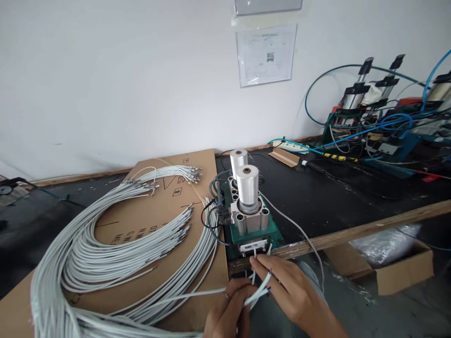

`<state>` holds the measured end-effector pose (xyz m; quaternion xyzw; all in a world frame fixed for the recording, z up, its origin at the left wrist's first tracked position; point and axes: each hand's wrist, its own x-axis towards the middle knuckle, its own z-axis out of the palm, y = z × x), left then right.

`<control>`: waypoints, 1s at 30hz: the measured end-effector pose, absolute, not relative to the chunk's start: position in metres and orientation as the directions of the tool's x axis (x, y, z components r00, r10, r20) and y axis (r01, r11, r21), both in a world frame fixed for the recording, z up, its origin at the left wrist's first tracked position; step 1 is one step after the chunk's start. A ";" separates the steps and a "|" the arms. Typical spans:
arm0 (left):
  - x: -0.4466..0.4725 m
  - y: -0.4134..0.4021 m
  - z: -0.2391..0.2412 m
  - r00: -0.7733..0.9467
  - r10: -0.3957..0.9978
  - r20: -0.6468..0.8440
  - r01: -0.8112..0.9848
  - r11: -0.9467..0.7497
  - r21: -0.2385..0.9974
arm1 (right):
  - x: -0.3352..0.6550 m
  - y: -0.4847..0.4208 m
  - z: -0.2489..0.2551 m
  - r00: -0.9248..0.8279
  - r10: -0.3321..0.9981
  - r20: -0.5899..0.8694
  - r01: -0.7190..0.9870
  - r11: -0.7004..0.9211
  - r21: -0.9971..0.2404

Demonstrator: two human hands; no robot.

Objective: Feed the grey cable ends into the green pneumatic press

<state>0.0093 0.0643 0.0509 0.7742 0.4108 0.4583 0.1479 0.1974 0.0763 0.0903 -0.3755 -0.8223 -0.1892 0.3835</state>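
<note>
My left hand point(228, 311) is closed round the ends of a few grey-white cables point(259, 290) at the bottom centre. My right hand point(287, 288) pinches one thin wire end point(254, 256) and holds it at the front opening of a small green pneumatic press point(251, 220) with two silver cylinders on top. A large looped bundle of the same grey cables point(116, 244) lies to the left on a flat cardboard sheet point(148, 220).
The press sits at the wooden front edge point(369, 230) of a black bench. More pneumatic machines with blue hoses point(384, 117) stand at the back right. An open cardboard box point(398, 263) with plastic wrap sits below the bench on the right. A power strip point(291, 146) lies by the wall.
</note>
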 end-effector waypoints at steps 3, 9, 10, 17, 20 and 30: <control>0.011 0.065 0.052 0.258 0.778 0.573 0.483 -0.618 0.621 | 0.200 0.078 0.090 -0.432 0.468 0.770 0.757 0.652 0.028; 0.014 0.067 0.055 0.263 0.788 0.557 0.474 -0.608 0.637 | 0.205 0.081 0.090 -0.427 0.496 0.756 0.745 0.667 -0.016; 0.014 0.067 0.056 0.268 0.790 0.552 0.468 -0.607 0.642 | 0.205 0.081 0.090 -0.425 0.506 0.751 0.743 0.669 -0.030; 0.014 0.067 0.053 0.278 0.799 0.533 0.452 -0.598 0.661 | 0.204 0.083 0.092 -0.429 0.488 0.760 0.734 0.679 -0.022; 0.014 0.068 0.049 0.270 0.785 0.557 0.454 -0.614 0.645 | 0.203 0.084 0.094 -0.426 0.498 0.755 0.744 0.668 -0.021; 0.011 0.070 0.060 0.297 0.786 0.542 0.413 -0.617 0.669 | 0.206 0.082 0.090 -0.441 0.512 0.737 0.762 0.647 0.006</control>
